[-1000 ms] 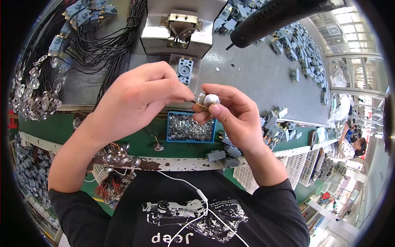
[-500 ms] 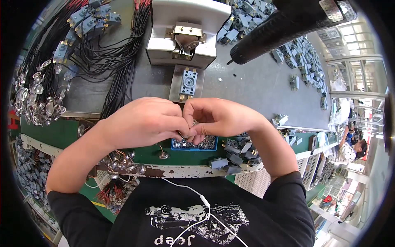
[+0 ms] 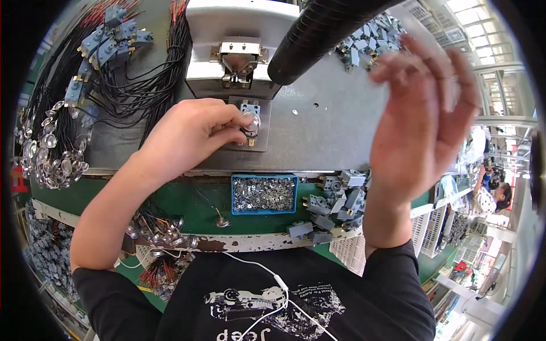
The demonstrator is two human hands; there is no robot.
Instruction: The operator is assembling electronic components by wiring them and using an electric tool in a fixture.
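My left hand pinches a round silver metal disc between thumb and fingers, over a small blue-grey switch block with brass terminals. The block lies on a flat metal plate in front of a white-faced press fixture. Raised at the right, my right hand is blurred, its fingers spread and nothing visible in them. A black electric screwdriver hangs to its left, its lower end close to the fixture.
Near the bench edge sits a blue tray of small metal parts, with loose grey blocks to its right. Black wires with silver discs cover the left side. More blocks lie far right.
My hands have parted from above the blue tray. The left went forward to the block with the disc; the right rose to the far right. The screwdriver shifted left.
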